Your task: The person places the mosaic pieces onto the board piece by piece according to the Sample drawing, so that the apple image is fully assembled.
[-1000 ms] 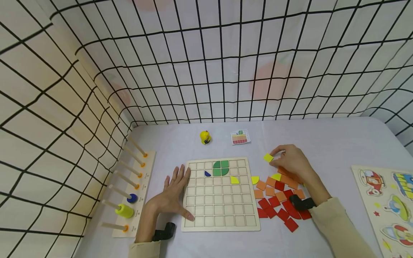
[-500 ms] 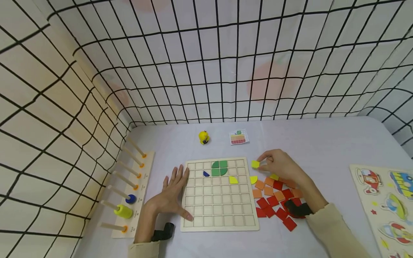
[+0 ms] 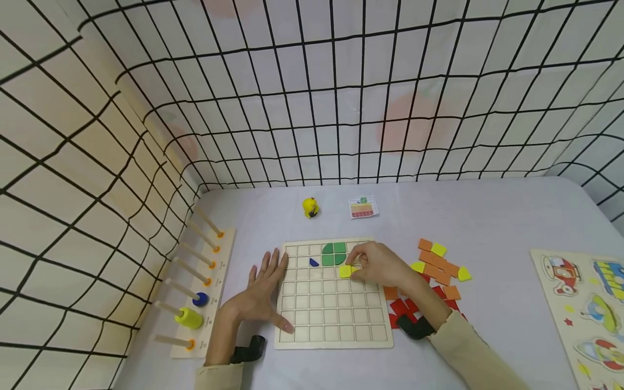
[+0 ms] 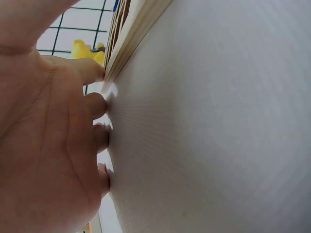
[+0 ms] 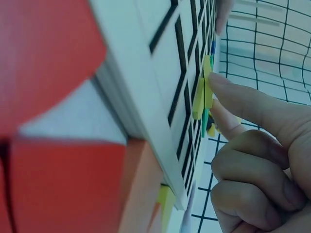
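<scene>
My right hand (image 3: 385, 265) pinches a yellow square tile (image 3: 345, 271) between thumb and index finger, close over the wooden grid board (image 3: 322, 319). In the right wrist view, the pinched tile (image 5: 208, 82) overlaps another yellow piece (image 5: 198, 101) on the board; the other fingers are curled in. Green pieces (image 3: 339, 247) and a small dark blue piece (image 3: 313, 262) lie in upper cells. Spread along the board's left edge, my left hand (image 3: 255, 300) has its thumb on the lower left corner. The left wrist view shows its fingertips down on the white cloth beside the board.
Red and orange tiles (image 3: 440, 265) with some yellow ones lie in a loose pile right of the board. A small pattern card (image 3: 363, 207) and a yellow toy figure (image 3: 310, 207) stand behind it. A peg rack (image 3: 202, 303) is at left, a picture puzzle board (image 3: 577, 309) at right.
My right hand has carried the yellow square tile leftward from above the pile onto the board, by the yellow quarter-round piece. The left hand has stayed put.
</scene>
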Demonstrator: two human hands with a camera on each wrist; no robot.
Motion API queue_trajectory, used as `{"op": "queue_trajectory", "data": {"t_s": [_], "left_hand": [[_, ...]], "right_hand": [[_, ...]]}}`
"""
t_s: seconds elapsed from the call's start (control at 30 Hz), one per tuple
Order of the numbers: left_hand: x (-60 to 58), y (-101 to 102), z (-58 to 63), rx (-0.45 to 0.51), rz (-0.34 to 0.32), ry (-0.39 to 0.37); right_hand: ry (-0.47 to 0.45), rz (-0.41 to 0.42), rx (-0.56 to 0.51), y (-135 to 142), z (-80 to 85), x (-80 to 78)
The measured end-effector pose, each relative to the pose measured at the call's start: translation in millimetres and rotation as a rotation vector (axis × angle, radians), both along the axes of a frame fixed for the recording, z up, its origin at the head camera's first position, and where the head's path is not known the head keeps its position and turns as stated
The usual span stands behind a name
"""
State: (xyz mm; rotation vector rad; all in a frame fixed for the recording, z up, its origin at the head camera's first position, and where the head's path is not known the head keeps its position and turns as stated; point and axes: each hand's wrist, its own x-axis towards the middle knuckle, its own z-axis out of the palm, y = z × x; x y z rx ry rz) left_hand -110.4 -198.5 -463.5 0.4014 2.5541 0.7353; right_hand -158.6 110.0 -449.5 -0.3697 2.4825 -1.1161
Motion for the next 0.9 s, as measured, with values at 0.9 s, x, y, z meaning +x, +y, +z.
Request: {"op": "queue_trajectory", "data": {"t_s": [0.9], "left_hand": [[-0.1,1.5,-0.2,-0.005,0.008,-0.005]], "right_hand": [[0.042,-0.101,0.039,65.7,13.9,2.6]]}}
